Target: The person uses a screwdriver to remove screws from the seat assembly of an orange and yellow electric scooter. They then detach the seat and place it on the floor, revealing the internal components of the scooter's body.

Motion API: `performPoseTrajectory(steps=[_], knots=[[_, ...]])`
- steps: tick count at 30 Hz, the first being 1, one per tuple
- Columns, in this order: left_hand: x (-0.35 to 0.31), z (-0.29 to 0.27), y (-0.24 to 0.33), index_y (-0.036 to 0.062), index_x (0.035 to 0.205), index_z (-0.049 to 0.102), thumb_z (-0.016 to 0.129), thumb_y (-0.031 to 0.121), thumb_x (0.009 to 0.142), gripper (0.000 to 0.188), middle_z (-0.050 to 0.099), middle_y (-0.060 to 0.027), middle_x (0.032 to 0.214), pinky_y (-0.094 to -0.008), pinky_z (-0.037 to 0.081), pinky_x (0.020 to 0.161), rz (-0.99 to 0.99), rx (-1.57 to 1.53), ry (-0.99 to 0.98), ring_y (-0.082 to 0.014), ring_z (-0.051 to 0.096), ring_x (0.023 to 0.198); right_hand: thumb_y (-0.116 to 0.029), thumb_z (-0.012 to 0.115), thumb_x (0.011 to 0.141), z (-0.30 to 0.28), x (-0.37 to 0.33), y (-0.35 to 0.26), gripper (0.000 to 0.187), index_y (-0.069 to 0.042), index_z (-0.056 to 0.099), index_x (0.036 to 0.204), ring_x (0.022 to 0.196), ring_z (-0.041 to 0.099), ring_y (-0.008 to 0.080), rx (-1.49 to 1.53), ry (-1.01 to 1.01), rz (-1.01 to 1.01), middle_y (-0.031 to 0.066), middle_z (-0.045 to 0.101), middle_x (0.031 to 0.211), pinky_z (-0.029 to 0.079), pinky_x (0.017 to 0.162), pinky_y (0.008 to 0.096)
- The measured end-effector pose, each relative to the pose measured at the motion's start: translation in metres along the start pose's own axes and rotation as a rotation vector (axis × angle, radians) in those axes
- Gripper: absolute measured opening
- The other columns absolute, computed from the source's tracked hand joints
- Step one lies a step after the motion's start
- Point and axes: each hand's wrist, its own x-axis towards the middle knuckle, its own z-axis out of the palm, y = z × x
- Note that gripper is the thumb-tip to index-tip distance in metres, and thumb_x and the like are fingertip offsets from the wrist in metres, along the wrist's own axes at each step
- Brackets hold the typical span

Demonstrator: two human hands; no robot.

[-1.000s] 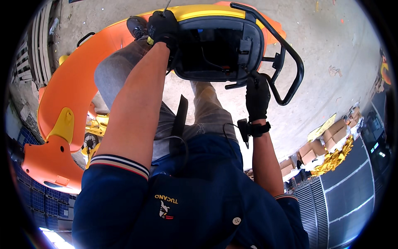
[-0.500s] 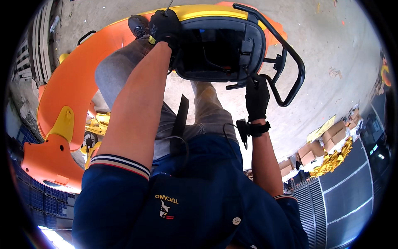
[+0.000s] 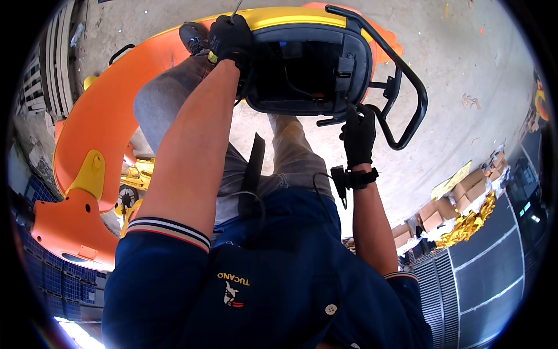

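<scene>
Head view: the gloved left hand (image 3: pixel 231 36) grips the upper left edge of the black and yellow machine housing (image 3: pixel 308 64) above the knees, while the gloved right hand (image 3: pixel 357 135) closes on its black tubular handle (image 3: pixel 407 87)

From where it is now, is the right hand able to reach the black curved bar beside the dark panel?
Probably yes. The gloved right hand is at the lower right edge of the dark panel, and the black curved bar runs just to its right. Nothing lies between them.
</scene>
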Motion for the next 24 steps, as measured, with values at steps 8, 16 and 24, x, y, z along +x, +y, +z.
performPoseTrajectory(steps=[8, 16, 24], knots=[[0.001, -0.002, -0.002, -0.0013, 0.088, 0.066, 0.049, 0.035, 0.085, 0.04, 0.066, -0.0262, 0.087, -0.0466, 0.048, 0.082, -0.007, 0.001, 0.016, -0.0417, 0.063, 0.087, -0.009, 0.06, 0.087, -0.007, 0.014, 0.022, 0.015, 0.0, 0.06, 0.1, 0.09, 0.056, 0.0304, -0.529, 0.123, -0.764, 0.0153, 0.061, 0.092, 0.046, 0.077, 0.0409], [0.001, 0.003, -0.002, -0.0017, 0.089, 0.066, 0.049, 0.035, 0.085, 0.04, 0.066, -0.0263, 0.088, -0.0467, 0.048, 0.083, -0.015, -0.018, -0.014, -0.0417, 0.064, 0.087, -0.012, 0.06, 0.09, 0.005, 0.011, 0.017, 0.02, 0.0, 0.055, 0.106, 0.08, 0.06, 0.0304, -0.19, 0.072, -0.327, 0.0152, 0.062, 0.089, 0.048, 0.069, 0.0411], [0.001, 0.001, 0.0, -0.0019, 0.088, 0.066, 0.05, 0.034, 0.085, 0.04, 0.066, -0.0266, 0.087, -0.0467, 0.048, 0.083, -0.011, -0.025, -0.013, -0.0419, 0.063, 0.088, -0.013, 0.061, 0.089, -0.002, 0.023, 0.032, 0.018, 0.001, 0.059, 0.1, 0.081, 0.058, 0.0335, -0.406, 0.089, -0.514, 0.0165, 0.062, 0.09, 0.047, 0.071, 0.042]])
